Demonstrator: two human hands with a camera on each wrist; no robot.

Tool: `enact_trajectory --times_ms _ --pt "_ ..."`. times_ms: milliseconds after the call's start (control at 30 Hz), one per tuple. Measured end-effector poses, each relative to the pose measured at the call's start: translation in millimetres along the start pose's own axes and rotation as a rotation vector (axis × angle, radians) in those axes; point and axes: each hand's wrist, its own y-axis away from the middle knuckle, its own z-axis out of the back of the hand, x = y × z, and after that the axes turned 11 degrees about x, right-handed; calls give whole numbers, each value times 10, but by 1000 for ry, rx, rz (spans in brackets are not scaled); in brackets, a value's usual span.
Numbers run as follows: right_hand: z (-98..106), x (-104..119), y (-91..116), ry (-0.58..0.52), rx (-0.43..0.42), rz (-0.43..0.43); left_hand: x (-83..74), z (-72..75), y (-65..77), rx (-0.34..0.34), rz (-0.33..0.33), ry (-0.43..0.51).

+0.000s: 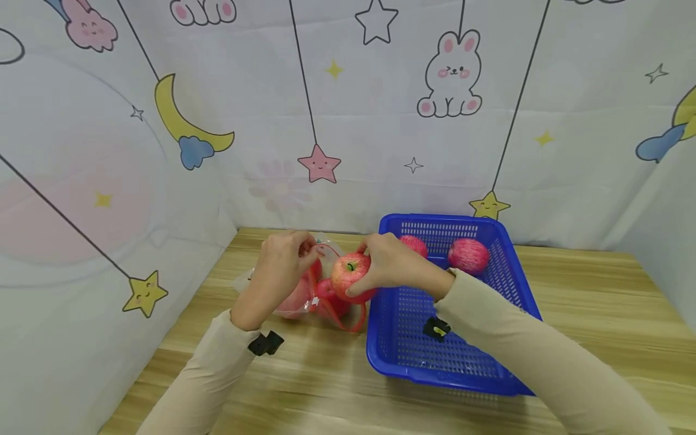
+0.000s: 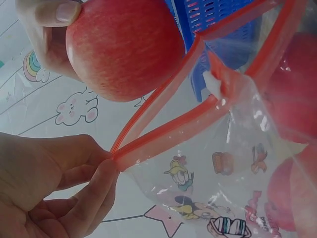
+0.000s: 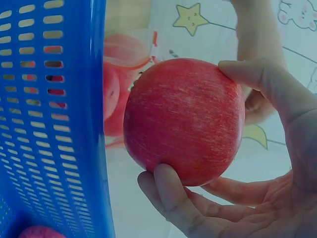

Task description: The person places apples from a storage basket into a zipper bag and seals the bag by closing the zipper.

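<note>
Head view: a person's right hand [image 1: 388,260] grips an apple [image 1: 348,275] at nine o'clock of a blue basket [image 1: 451,382]. Left wrist: the left hand [image 2: 64,183], at eight o'clock, pinches a clear bag's [image 2: 233,144] red-edged mouth. Right wrist: apple central, basket at nine.

1. We had a wooden tabletop [image 1: 603,302], pale with darker grain streaks.
2. Behind it and along both sides we saw a white cloth backdrop [image 1: 244,78], cartoon print.
3. Left of centre we got a yellow crescent moon [image 1: 173,115] with a blue cloud [image 1: 196,152] at its lower part.
4. Right of centre we had a white rabbit [image 1: 451,78], one eye winking, under a black line.
5. We spotted smiling faces on a pink star [image 1: 319,164] mid-backdrop and a yellow star [image 1: 145,293] low left.
6. We also saw an outlined star [image 1: 377,22] near the top.
7. Left wrist view showed us a rainbow [image 2: 31,67].
</note>
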Motion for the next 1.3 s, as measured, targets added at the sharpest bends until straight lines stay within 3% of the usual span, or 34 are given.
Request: enact_trajectory --times_ms 533,733,867,1067,1300 --pt "-224 69 -201 1 -74 -9 -1 -13 -15 18 -9 15" --pt "-293 114 -192 2 -58 30 13 -27 -19 20 -6 21" --pt "-308 149 -168 15 -66 77 24 -26 -23 10 -6 19" --pt "-310 147 -197 6 -75 37 24 -8 -7 18 -1 19" --pt "-328 123 -285 40 -105 78 26 -22 7 28 10 27"
